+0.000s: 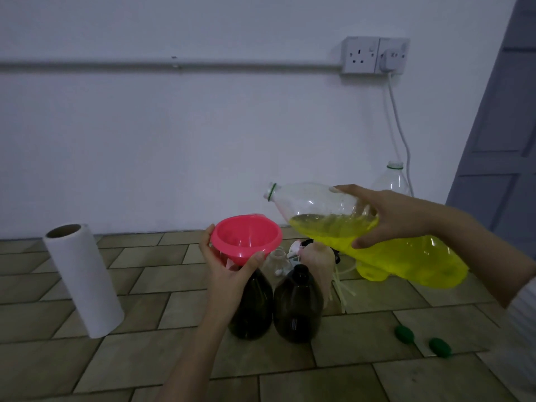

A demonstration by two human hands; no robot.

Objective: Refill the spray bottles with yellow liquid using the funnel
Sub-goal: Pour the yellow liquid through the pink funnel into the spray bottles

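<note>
A pink funnel [246, 237] sits in the neck of the left dark spray bottle [255, 306]. My left hand [229, 271] grips the funnel's lower part from the left. My right hand [388, 216] holds a large clear bottle [333, 210] half full of yellow liquid, tilted with its open mouth pointing left, above and right of the funnel. No liquid flows out. A second dark spray bottle [298, 306] stands open just right of the first. A small clear bottle [279, 261] and spray heads with tubes [319, 256] lie behind them.
A paper towel roll [82, 278] stands at the left on the tiled surface. Two green caps [404, 334] lie at the right front. An empty clear bottle [393, 178] stands by the wall under a socket with a hanging cable [401, 134].
</note>
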